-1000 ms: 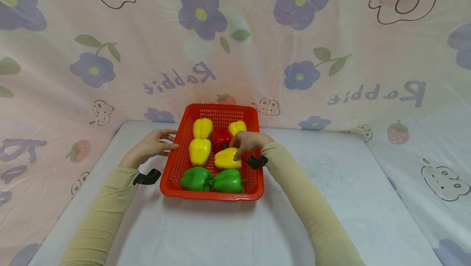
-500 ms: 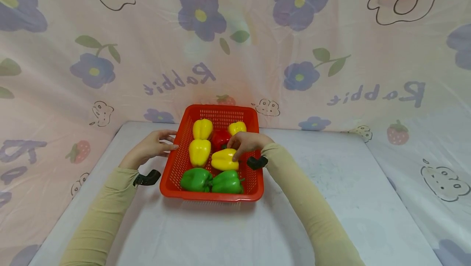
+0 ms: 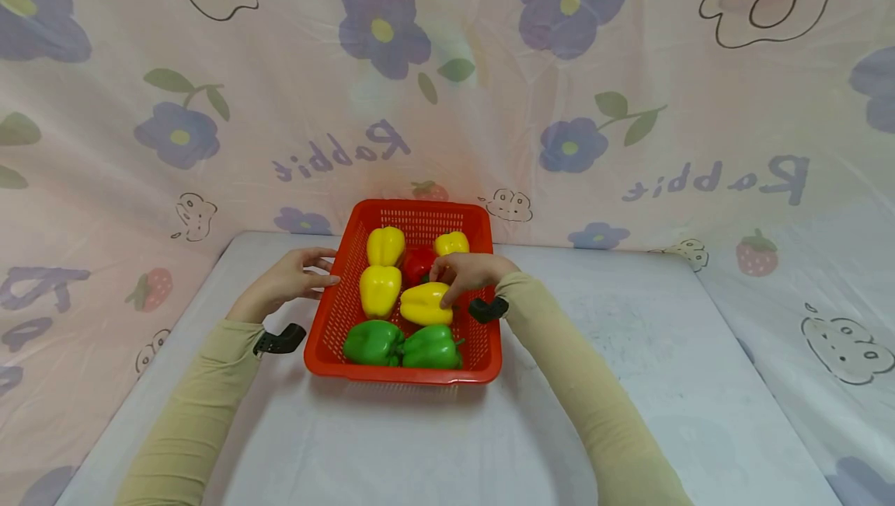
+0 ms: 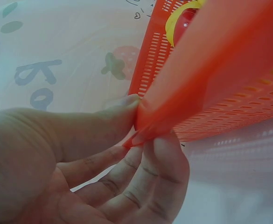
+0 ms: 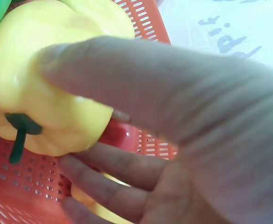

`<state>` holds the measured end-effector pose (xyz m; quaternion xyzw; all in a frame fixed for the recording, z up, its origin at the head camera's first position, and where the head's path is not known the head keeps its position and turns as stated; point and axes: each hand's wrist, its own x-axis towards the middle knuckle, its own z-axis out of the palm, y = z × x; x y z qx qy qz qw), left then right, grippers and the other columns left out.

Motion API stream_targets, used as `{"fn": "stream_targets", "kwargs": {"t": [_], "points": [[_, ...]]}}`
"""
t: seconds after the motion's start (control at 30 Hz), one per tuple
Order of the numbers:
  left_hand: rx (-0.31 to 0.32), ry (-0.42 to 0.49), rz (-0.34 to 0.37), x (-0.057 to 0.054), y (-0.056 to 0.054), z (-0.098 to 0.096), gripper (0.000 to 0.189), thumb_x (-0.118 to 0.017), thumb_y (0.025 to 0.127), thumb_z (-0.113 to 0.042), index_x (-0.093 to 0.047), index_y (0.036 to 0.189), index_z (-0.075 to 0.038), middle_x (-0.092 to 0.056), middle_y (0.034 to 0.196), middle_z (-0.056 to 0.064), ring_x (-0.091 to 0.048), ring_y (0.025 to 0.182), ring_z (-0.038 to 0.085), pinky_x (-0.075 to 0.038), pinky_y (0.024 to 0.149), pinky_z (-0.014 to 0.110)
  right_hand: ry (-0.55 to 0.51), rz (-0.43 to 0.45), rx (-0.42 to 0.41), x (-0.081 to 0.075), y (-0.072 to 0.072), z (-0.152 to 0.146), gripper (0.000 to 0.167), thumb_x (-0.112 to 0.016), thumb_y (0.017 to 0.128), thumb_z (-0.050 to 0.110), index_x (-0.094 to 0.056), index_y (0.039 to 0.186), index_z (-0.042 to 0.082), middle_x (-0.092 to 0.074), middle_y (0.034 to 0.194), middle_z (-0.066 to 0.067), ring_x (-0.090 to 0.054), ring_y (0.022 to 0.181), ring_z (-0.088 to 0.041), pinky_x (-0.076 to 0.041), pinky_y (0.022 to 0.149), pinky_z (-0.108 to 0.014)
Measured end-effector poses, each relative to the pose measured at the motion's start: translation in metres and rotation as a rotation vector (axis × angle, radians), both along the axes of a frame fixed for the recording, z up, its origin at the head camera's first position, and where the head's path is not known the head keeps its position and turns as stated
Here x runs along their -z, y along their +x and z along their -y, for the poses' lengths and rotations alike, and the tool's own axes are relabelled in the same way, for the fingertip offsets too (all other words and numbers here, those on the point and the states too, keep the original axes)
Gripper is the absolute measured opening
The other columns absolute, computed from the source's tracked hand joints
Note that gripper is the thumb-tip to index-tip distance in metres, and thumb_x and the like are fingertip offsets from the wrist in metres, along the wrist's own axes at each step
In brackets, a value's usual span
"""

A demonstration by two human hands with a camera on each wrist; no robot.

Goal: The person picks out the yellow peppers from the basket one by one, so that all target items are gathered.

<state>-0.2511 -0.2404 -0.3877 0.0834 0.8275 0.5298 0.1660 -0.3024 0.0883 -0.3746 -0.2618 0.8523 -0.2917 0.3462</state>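
Observation:
A red plastic basket [image 3: 402, 375] holds yellow, red and green bell peppers. My left hand [image 3: 285, 282] grips the basket's left rim, thumb on one side and fingers underneath, as the left wrist view shows. Inside, my right hand [image 3: 478, 270] holds a yellow bell pepper [image 3: 422, 305] that lies on its side. Its thumb presses on top in the right wrist view, with fingertips at the lower side of the pepper [image 5: 15, 79], near the green stem [image 5: 22, 128]. A red bell pepper [image 3: 417, 264] sits just behind, partly hidden by the right hand.
Two yellow peppers [image 3: 381, 291] line the basket's left side, and another yellow pepper [image 3: 452, 242] is at the back right. Two green peppers [image 3: 374, 342] lie along the front. Under the basket is a white table [image 3: 629, 382], with a printed curtain [image 3: 475, 156] behind.
The held yellow pepper has shifted slightly left and toward the front with the right hand's fingers. The right-hand green pepper has moved a little left. My left hand stays on the rim.

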Motion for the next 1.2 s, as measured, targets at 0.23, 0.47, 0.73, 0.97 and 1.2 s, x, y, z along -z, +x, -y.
{"fn": "stream_targets", "kwargs": {"t": [0.23, 0.47, 0.73, 0.97, 1.2], "points": [[-0.002, -0.011, -0.002, -0.0002, 0.0, 0.0003, 0.062, -0.064, 0.092, -0.009, -0.032, 0.143, 0.005, -0.048, 0.122, 0.027, -0.062, 0.091, 0.027, -0.056, 0.077, 0.04, 0.0, -0.034, -0.011, 0.0009, 0.0006, -0.0001, 0.04, -0.078, 0.081, 0.017, -0.056, 0.113, 0.01, -0.057, 0.111, -0.008, -0.051, 0.103, -0.023, -0.046, 0.088, -0.033], [-0.004, -0.02, -0.002, 0.001, -0.0008, 0.0001, 0.059, -0.063, 0.093, -0.007, -0.033, 0.143, 0.006, -0.049, 0.12, 0.027, -0.062, 0.089, 0.026, -0.056, 0.077, 0.039, -0.003, -0.062, -0.013, 0.0035, -0.0005, -0.0024, 0.043, -0.078, 0.081, 0.022, -0.055, 0.115, 0.011, -0.054, 0.111, -0.006, -0.05, 0.102, -0.021, -0.045, 0.088, -0.033], [-0.006, -0.019, -0.001, 0.0011, -0.0005, 0.0008, 0.059, -0.063, 0.092, -0.008, -0.034, 0.142, 0.007, -0.049, 0.118, 0.026, -0.062, 0.089, 0.026, -0.056, 0.076, 0.039, -0.007, -0.064, -0.021, 0.0028, -0.0008, -0.0022, 0.044, -0.077, 0.082, 0.022, -0.057, 0.118, 0.009, -0.054, 0.114, -0.005, -0.05, 0.103, -0.021, -0.045, 0.09, -0.032], [-0.009, -0.015, -0.001, -0.0003, 0.0008, 0.0005, 0.06, -0.063, 0.093, -0.008, -0.034, 0.143, 0.006, -0.049, 0.119, 0.026, -0.061, 0.09, 0.026, -0.056, 0.077, 0.04, -0.021, -0.076, -0.022, 0.0017, -0.001, -0.0029, 0.045, -0.076, 0.082, 0.02, -0.059, 0.122, 0.007, -0.057, 0.115, -0.006, -0.052, 0.104, -0.021, -0.046, 0.091, -0.032], [-0.004, -0.011, -0.007, 0.0003, 0.0002, -0.0004, 0.06, -0.063, 0.092, -0.008, -0.033, 0.143, 0.006, -0.049, 0.118, 0.026, -0.062, 0.089, 0.026, -0.056, 0.076, 0.04, -0.034, -0.098, 0.008, -0.0009, 0.0018, -0.0044, 0.049, -0.074, 0.083, 0.022, -0.059, 0.126, 0.005, -0.059, 0.118, -0.006, -0.053, 0.106, -0.021, -0.045, 0.093, -0.032]]}}
